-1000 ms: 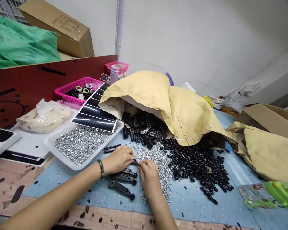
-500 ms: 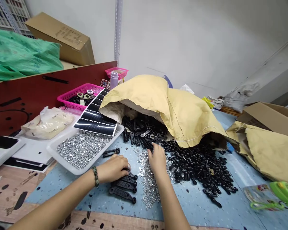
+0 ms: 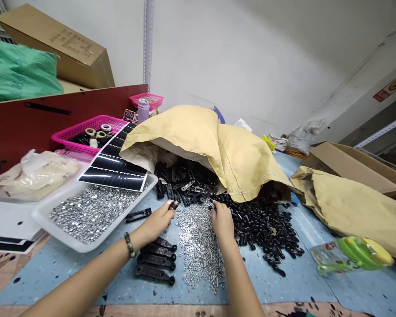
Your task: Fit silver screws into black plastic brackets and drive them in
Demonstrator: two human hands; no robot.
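Far left: a green plastic bag (image 3: 20,72) lies against a brown carton (image 3: 57,50); its printed lettering is too small to read. A dark red board (image 3: 66,123) stands below them.
Basket: a pink basket (image 3: 61,138) holds tape rolls (image 3: 97,133) and black pieces. A lilac bottle (image 3: 143,110) stands behind it.
Tray: a white tray (image 3: 41,218) is heaped with silver nuts (image 3: 92,213). Black striped sheets (image 3: 112,174) rest over its far edge.
Left hand (image 3: 156,222): grip narrow, thumb and fingers pinching a small black part (image 3: 174,204) above the blue bench (image 3: 277,281). A beaded bracelet (image 3: 129,245) circles the wrist.
Row: four black bars (image 3: 155,274) lie side by side just below the left hand. A single black bracket (image 3: 138,215) lies apart, beside the tray.
Screws: a loose spread of silver screws (image 3: 199,251) lies between the hands.
Right hand (image 3: 222,222): fingers curled down at the edge of the black pegs (image 3: 257,224); grip contents cannot be told.
Heaps: loose black parts (image 3: 185,180) spill from under a crumpled kraft paper sack (image 3: 198,136).
Far right: a green lidded container (image 3: 363,253) stands near an open carton (image 3: 350,169). A red-and-yellow wall sign (image 3: 391,87) is unreadable.
Progress: only the four bars sit in order; the screws, pegs and parts remain in large loose heaps.
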